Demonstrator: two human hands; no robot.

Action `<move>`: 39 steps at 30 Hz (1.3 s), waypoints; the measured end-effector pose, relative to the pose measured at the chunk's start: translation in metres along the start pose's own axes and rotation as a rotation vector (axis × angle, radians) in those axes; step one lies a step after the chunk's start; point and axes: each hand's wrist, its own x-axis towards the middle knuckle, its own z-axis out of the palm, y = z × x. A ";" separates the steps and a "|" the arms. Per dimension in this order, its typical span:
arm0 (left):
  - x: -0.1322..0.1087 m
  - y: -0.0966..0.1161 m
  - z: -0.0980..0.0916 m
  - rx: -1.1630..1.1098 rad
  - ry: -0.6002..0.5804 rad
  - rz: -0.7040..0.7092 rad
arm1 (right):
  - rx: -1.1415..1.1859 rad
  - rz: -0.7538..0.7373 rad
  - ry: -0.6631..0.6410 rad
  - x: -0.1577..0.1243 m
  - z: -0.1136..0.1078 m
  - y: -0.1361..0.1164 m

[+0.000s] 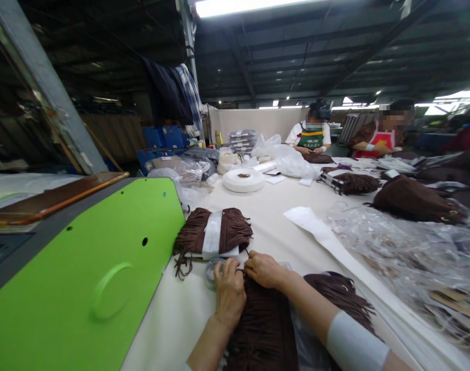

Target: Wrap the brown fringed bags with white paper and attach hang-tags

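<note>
On the white table in front of me lies a dark brown fringed piece (264, 322), its long strands hanging across it. At its far end, my left hand (231, 291) has bent fingers closed on the edge, beside a clear tape roll (210, 273) partly hidden by the fingers. Close by, my right hand (264, 269) pinches a thin dark strand at the same end. Just beyond both hands sits a brown fringed bundle (234, 226), wrapped by a white band (212, 234). Another brown fringed piece (331, 291) is partly behind my right forearm.
A bright green panel (134, 247) rises along the left. Further back are a white roll of strip (243, 180) and plastic bags (281, 157). Clear wrapping (389, 242) and a brown bag (416, 201) lie to the right. Two people sit across the table.
</note>
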 end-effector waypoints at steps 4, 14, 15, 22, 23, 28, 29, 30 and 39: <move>-0.005 -0.009 -0.009 -0.037 0.032 0.001 | 0.035 -0.001 0.012 0.001 -0.003 0.003; 0.004 -0.023 -0.031 -0.419 0.084 -0.195 | 0.169 -0.129 0.075 -0.002 -0.012 0.000; 0.005 -0.023 -0.030 -0.434 0.084 -0.205 | 0.188 -0.160 0.080 -0.001 -0.010 -0.001; 0.008 -0.023 -0.030 -0.472 0.085 -0.242 | 0.344 -0.212 0.099 0.007 0.005 0.001; 0.008 -0.023 -0.030 -0.471 0.089 -0.253 | 0.368 -0.208 0.097 0.008 0.006 0.002; 0.010 -0.022 -0.032 -0.488 0.072 -0.283 | 0.393 -0.174 0.121 0.008 0.008 0.005; 0.010 -0.022 -0.033 -0.495 0.070 -0.282 | 0.395 -0.170 0.126 0.008 0.008 0.005; 0.011 -0.022 -0.033 -0.501 0.067 -0.282 | 0.398 -0.171 0.129 0.007 0.008 0.004; 0.007 -0.021 -0.031 -0.509 0.051 -0.292 | 0.331 -0.225 0.094 0.004 0.006 0.000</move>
